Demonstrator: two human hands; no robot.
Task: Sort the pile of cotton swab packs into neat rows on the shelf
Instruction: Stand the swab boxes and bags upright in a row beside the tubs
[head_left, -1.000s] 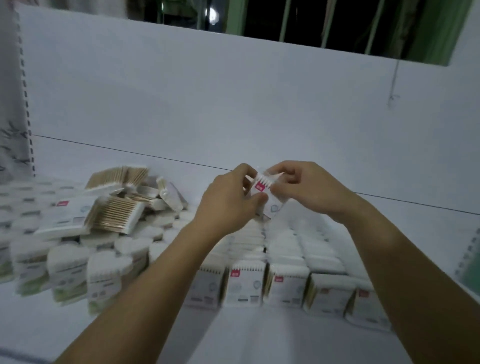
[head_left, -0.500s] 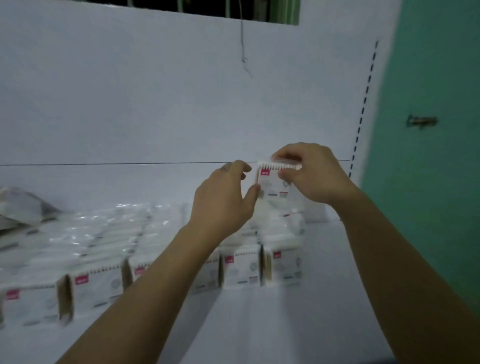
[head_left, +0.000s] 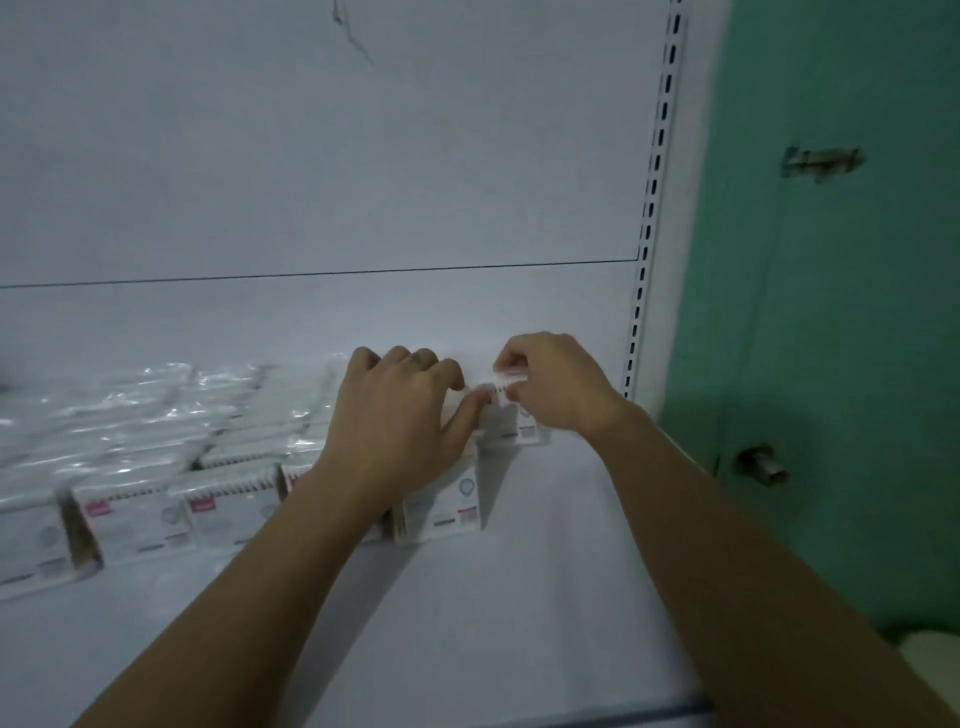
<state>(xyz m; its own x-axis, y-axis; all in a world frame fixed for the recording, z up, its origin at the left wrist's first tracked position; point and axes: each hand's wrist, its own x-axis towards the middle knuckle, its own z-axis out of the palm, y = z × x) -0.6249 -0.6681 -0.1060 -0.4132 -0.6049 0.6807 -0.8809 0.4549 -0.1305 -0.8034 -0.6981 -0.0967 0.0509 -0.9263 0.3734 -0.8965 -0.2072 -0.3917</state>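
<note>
Pinching swab pack (head_left: 511, 418) right of rows (head_left: 223, 467), right hand (head_left: 553, 387); bare shelf (head_left: 566, 551) beyond.

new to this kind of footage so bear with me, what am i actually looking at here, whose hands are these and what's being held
No machine: a person works bare-handed, and the picture comes from a camera worn on their head, looking forward and down, so both forearms reach in from below. The white shelf holds rows of cotton swab packs. The right hand pinches the top of one pack at the rows' right end. The left hand rests on neighbouring packs, thumb beside that pack. A green door stands on the right.
</note>
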